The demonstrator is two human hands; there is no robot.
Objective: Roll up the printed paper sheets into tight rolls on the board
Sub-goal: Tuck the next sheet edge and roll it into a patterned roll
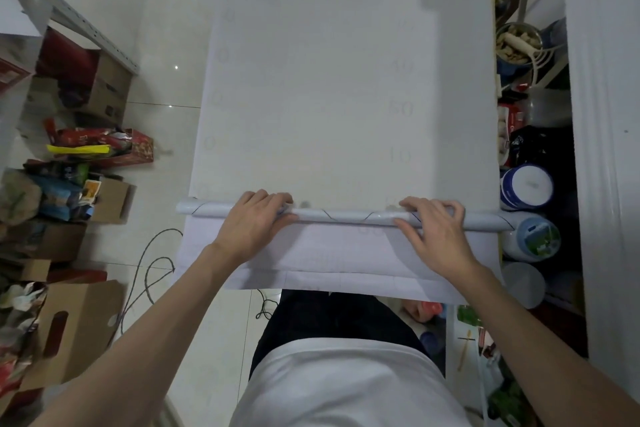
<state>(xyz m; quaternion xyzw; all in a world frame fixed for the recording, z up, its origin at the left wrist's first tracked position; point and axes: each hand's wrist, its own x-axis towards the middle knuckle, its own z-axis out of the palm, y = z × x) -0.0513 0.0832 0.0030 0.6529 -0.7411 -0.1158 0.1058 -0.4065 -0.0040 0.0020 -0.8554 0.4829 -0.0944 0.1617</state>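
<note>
At the board's (464,97) near edge the left hand (254,218) and right hand (434,229), well apart, each curl fingers over the paper roll (343,217). Uneven pushing, I judge, would skew it into a cone or leave it slack along the printed sheet (311,97) stretching beyond. Plastic jars (526,185) crowd its right end and could snag it; cardboard boxes (79,319) and a cable (145,263) lie left.

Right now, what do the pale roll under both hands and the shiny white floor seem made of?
The pale bluish-white roll looks like thin paper, faintly glossy: overlapping sheet edges spiral along it, with a highlight. The shiny white floor looks like glazed tile: grout lines, pinpoint reflections.
</note>
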